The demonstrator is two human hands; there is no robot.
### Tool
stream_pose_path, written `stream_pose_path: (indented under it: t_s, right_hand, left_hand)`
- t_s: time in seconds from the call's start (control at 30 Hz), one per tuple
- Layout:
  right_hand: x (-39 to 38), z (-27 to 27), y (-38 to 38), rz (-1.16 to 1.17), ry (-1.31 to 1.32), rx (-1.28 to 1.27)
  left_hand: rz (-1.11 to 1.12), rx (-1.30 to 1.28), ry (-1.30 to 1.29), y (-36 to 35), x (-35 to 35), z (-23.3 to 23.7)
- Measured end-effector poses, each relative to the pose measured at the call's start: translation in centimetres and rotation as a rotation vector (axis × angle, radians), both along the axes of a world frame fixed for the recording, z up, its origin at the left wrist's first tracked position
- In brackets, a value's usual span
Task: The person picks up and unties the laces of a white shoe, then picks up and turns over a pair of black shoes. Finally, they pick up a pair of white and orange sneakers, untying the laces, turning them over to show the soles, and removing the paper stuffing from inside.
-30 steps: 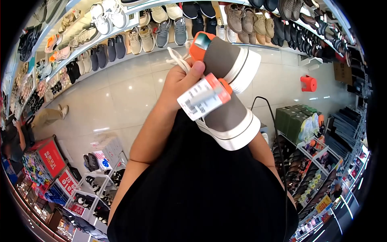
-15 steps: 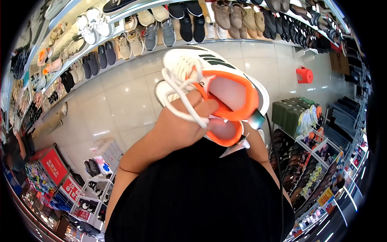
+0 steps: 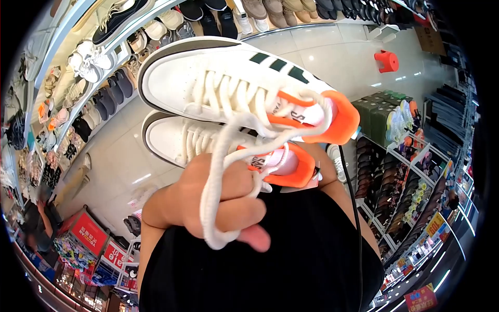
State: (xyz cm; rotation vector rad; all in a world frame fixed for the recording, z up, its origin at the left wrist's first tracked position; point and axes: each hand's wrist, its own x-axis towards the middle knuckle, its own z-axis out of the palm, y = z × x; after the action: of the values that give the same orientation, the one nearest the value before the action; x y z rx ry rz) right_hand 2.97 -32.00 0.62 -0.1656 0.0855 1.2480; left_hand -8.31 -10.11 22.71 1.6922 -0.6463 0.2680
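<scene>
A white sneaker [image 3: 171, 78] with dark green stripes and an orange heel lining lies above a matching sneaker [image 3: 163, 138], both with toes to the left. A long loop of cream shoelace [image 3: 210, 195] hangs from the upper shoe. My left hand [image 3: 223, 200] is in front of the lower shoe, fingers curled and closed, with the lace running over and around them. My right hand [image 3: 315, 153] is at the heels of the pair, mostly behind them, with its fingers hidden. A paper tag [image 3: 312, 182] shows beside the lower heel.
Shelves of shoes [image 3: 117, 86] curve along the left and top. A red stool [image 3: 386, 61] stands on the tiled floor at upper right. Dark green boxes [image 3: 377, 112] and a shoe rack [image 3: 397, 182] are at the right. Another person [image 3: 44, 213] is at the far left.
The shoes have turned, with their laces and toes now more in view, and appear larger and farther left. My left hand has moved down from the shoe opening, drawing the lace loop lower.
</scene>
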Motion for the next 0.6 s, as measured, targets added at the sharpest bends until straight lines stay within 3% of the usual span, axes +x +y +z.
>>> stream_pose_path:
  t_s: [0.1,0.3,0.6]
  right_hand:
    - [0.3,-0.3,0.3,0.008,0.014,0.020]
    - [1.3,-1.2,1.3,0.029,0.053,0.058]
    - [2.9,-3.1,1.5,0.008,0.043,0.008]
  left_hand:
    - [-0.007,-0.374,-0.228,-1.3,0.9,-1.8]
    - [-0.196,-0.336,-0.091,0.8,1.0,3.3]
    - [0.000,-0.324,0.027,0.5,2.1,5.3]
